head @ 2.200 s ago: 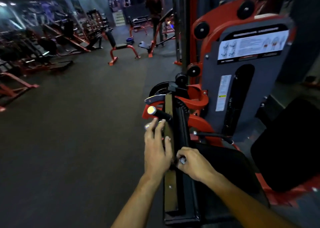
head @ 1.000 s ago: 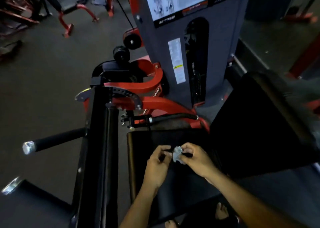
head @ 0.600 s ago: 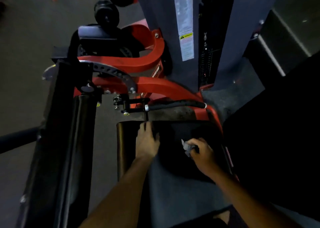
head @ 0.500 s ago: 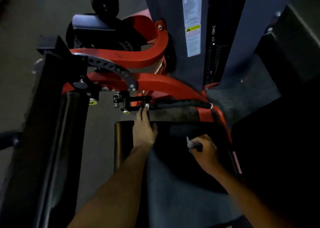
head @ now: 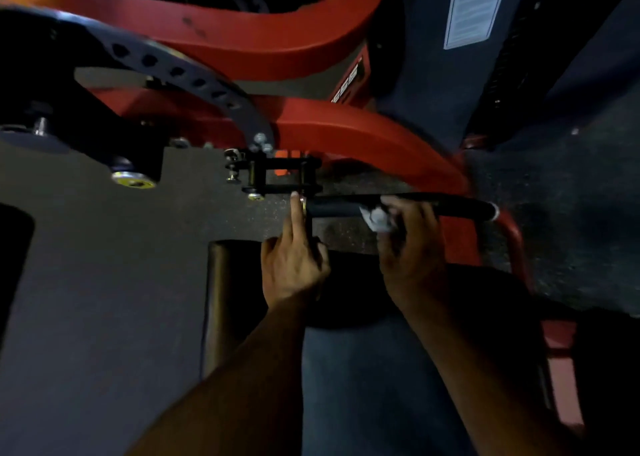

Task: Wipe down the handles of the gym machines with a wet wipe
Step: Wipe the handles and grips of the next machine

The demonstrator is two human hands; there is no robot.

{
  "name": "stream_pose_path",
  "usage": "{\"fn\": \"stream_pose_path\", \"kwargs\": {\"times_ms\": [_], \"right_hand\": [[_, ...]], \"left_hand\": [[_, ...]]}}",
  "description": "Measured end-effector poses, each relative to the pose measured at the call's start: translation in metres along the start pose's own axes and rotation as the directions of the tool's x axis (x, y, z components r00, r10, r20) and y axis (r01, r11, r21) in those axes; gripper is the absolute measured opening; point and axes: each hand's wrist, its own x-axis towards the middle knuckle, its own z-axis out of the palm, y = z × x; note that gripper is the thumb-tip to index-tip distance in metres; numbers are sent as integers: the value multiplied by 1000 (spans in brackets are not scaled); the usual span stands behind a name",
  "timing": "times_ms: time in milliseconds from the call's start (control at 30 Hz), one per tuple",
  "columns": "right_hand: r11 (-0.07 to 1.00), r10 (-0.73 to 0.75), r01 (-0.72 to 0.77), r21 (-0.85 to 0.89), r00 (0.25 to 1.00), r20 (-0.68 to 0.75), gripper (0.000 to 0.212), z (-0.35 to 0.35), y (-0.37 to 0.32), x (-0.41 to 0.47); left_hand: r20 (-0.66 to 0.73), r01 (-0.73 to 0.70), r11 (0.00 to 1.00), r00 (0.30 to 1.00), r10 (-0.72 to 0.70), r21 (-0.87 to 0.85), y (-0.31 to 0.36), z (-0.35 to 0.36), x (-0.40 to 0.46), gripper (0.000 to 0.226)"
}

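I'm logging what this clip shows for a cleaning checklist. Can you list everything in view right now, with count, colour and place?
handle: one, black grip with a metal end cap, lying crosswise at centre right
wet wipe: one, white, bunched against the handle
bracket: one, black with bolts, at the handle's left end
frame: curved red bars, top and centre
slotted plate: one, grey, arcing across upper left
seat pad: one, dark, bottom centre
weight tower: one, dark grey with a white label, top right
floor: dark grey, speckled, left and far right
left hand: one finger straight, its tip at the handle's left end
right hand: pinches the wipe on the handle
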Motion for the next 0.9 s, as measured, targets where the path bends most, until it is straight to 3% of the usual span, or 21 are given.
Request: {"fn": "stream_pose_path", "kwargs": {"times_ms": [100, 167, 333, 467, 633, 733, 800, 900], "right_hand": [[994, -89, 93, -61, 994, 70, 31, 11, -6, 35], [975, -166, 184, -124, 976, 141, 23, 16, 5, 48], [839, -198, 265, -476, 962, 187, 23, 38, 26, 48], [897, -213, 252, -362, 966, 145, 31, 46, 14, 48], [901, -298, 385, -199, 884, 360, 38, 54, -5, 38], [866, -325, 392, -309, 913, 247, 34, 36, 21, 39], [858, -282, 307, -411, 952, 122, 31, 28, 36, 37], [895, -214, 231, -381, 973, 86, 21, 39, 30, 37]], "left_hand": [[31, 29, 1000, 999, -29, -1, 2, -3, -3, 99], [54, 34, 999, 998, -35, 12, 6, -6, -1, 99], [65, 43, 999, 997, -45, 26, 5, -5, -1, 100], [56, 36, 999, 998, -38, 26, 6, -4, -2, 95], [66, 25, 998, 997, -29, 57, 4, -3, -1, 96], [50, 14, 998, 999, -17, 69, 4, -4, -1, 96], [33, 0, 998, 999, -2, 68, 4, -2, -2, 97], [30, -10, 995, 1000, 7, 99, 3, 1, -2, 97]]}}
